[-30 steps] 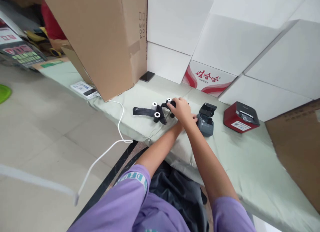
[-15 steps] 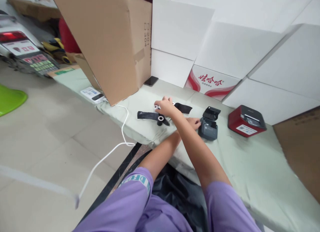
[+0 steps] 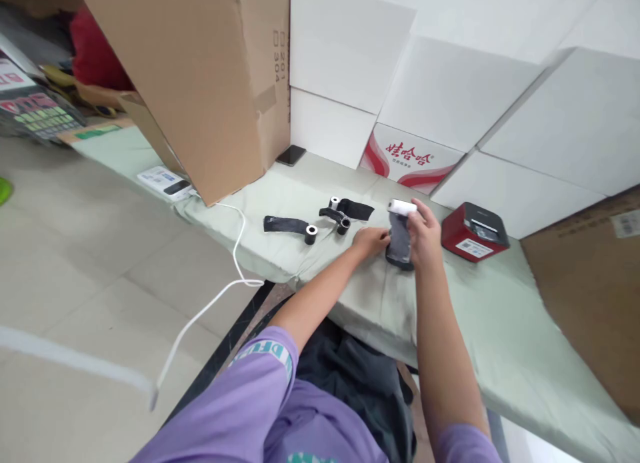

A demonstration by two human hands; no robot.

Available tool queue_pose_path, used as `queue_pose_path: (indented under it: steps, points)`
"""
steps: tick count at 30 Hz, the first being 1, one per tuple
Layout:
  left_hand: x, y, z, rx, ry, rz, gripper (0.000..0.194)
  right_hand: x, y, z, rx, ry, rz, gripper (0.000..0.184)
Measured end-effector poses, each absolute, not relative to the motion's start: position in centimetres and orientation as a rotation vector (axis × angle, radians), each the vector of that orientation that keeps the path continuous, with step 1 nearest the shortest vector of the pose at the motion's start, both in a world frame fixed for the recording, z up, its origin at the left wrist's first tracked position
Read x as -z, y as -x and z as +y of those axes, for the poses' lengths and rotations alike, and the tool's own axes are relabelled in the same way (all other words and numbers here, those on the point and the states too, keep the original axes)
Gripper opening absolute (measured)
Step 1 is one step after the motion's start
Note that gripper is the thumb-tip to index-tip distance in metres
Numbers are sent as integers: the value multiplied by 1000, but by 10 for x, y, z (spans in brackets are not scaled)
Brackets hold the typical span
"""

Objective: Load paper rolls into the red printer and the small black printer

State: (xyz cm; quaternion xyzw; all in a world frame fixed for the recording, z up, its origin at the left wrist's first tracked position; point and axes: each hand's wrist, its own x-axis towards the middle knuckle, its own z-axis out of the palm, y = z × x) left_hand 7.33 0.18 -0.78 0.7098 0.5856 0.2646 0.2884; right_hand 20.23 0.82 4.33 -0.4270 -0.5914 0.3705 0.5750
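Observation:
My right hand [image 3: 425, 233] is closed on a white roll [image 3: 401, 207] with a dark ribbon strip [image 3: 399, 238] hanging down from it. Behind and below the strip, the small dark printer [image 3: 400, 263] is mostly covered; only its lower edge shows. My left hand [image 3: 371, 242] has its fingers drawn together at the strip's left edge, beside the printer. Whether they grip the strip or the printer is hidden. Left of my hands lie several rolls with black strips: one roll [image 3: 311, 234] trails a strip leftward, and others [image 3: 343, 224] lie together.
A red and black box-shaped device [image 3: 475, 231] stands to the right. White cartons [image 3: 470, 96] line the back, and a tall brown carton [image 3: 200, 83] stands at the left. A phone [image 3: 291, 155] lies by it. A white cable [image 3: 235, 280] hangs over the table's front edge.
My right hand has moved right from the loose rolls to above the printer, carrying a roll with its strip. My left hand has shifted slightly; the printer is now largely covered.

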Motion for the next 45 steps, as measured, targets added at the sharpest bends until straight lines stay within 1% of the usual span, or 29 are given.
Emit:
queue_pose_path:
  steps: [3,7,12,18,22,26,29,32,34,38,40,42,45]
  points:
    - [10,-74,1,-736,-1991,1572,30,-24,-254,8,-793,1094,-1309,52]
    - [13,-76,1,-735,-2032,1613,28,3,-284,7,-685,1214,-1270,46]
    - [17,-75,2,-743,-2062,1606,28,19,-282,14,-643,1208,-1273,46]
    - [20,-76,4,-742,-2059,1612,28,22,-276,20,-593,1200,-1457,39]
    - [20,-76,5,-755,-2053,1606,29,25,-274,24,-637,1205,-1450,38]
    - [20,-76,6,-755,-2049,1601,28,26,-272,29,-648,1297,-1429,34]
    - [20,-77,6,-738,-2043,1625,28,25,-272,26,-516,1434,-1460,30]
    - [21,-77,6,-736,-2052,1627,28,24,-273,22,-361,1548,-1441,35]
    - [23,-77,6,-755,-2052,1617,25,25,-274,22,-374,1511,-1422,45]
    - [26,-76,6,-841,-2006,1579,21,29,-273,28,-644,1303,-1343,69]
    - [26,-76,6,-879,-1976,1552,23,30,-272,31,-758,1261,-1305,75]
    - [26,-76,5,-896,-1947,1535,27,29,-272,30,-814,1267,-1280,75]
    - [24,-77,4,-912,-1891,1523,31,27,-275,26,-855,1264,-1272,65]
